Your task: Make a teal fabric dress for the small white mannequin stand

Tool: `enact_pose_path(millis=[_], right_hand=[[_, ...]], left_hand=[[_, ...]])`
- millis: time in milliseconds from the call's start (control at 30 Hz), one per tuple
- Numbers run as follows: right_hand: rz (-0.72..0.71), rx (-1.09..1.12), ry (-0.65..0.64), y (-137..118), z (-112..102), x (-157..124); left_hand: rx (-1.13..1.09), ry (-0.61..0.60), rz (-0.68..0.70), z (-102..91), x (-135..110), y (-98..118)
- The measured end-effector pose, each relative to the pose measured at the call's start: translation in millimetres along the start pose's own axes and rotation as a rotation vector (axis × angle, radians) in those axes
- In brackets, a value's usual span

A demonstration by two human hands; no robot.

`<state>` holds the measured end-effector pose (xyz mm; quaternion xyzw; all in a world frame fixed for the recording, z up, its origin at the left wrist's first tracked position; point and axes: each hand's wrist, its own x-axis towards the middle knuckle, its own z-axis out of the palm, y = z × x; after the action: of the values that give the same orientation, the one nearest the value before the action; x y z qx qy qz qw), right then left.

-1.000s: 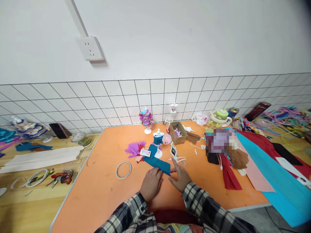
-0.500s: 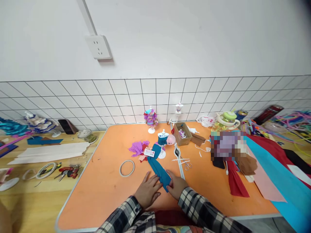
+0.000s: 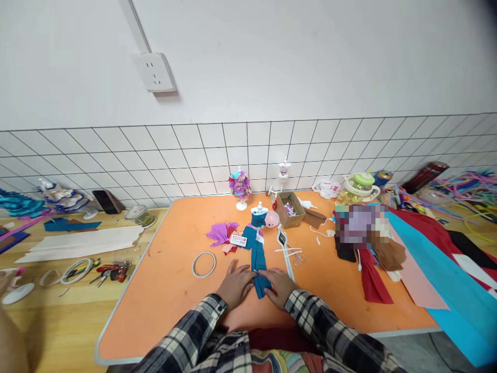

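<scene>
A teal strip of what looks like crepe paper [image 3: 258, 255] lies on the orange table, its near end between my hands. My left hand [image 3: 236, 286] is at the strip's left edge, fingertips pinching and pressing it. On the right edge, my right hand [image 3: 280, 288] has thumb and fingers closed on the paper, with some fingertips hidden. Beyond the strip stands a small white dress form [image 3: 259, 210] wrapped in teal. A white labelled box [image 3: 238, 240] lies over the strip's far end, beside purple paper [image 3: 219, 234]. Left of my hands lies a tape roll [image 3: 204, 264].
Scissors [image 3: 298, 258] and white strips [image 3: 286, 251] lie to the right. A cardboard box [image 3: 292, 217], a pink round object [image 3: 272, 219] and a dressed form [image 3: 239, 189] stand behind. Coloured sheets [image 3: 413, 269] and a teapot [image 3: 355, 191] are at far right.
The strip's near end has swung left and now points almost straight towards me. Both hands have closed in on it, the fingers drawn together over its edges.
</scene>
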<state>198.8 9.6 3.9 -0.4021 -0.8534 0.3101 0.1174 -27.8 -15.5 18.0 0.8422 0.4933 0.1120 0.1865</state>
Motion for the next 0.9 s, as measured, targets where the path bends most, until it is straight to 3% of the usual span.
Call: enact_pose_path(millis=[100,200,367,567,700,900], right_hand=[[0.116,0.005,0.049,0.1,-1.4,3.8],[0.174,0.021,-0.027,2.1,0.2,6.0],[0.118,0.027,-0.146,6.8,-1.3,17.6],[0.007,0.016,-0.178,22.1,-16.5,38.2],[0.017,-0.011,-0.167,29.2,-20.6,26.3],[-0.007,-0.042,-0.143,20.5,-12.4,-2.0]], left_hand=[[0.001,0.04,-0.063,8.7,-3.3,8.8],[-0.01,0.083,-0.121,15.0,-6.7,18.6],[-0.017,0.117,-0.198,16.2,-2.5,33.0],[0.023,0.122,-0.197,8.8,4.8,39.2],[0.04,0.133,-0.167,6.5,5.6,34.8],[0.011,0.128,-0.22,13.5,10.4,32.9]])
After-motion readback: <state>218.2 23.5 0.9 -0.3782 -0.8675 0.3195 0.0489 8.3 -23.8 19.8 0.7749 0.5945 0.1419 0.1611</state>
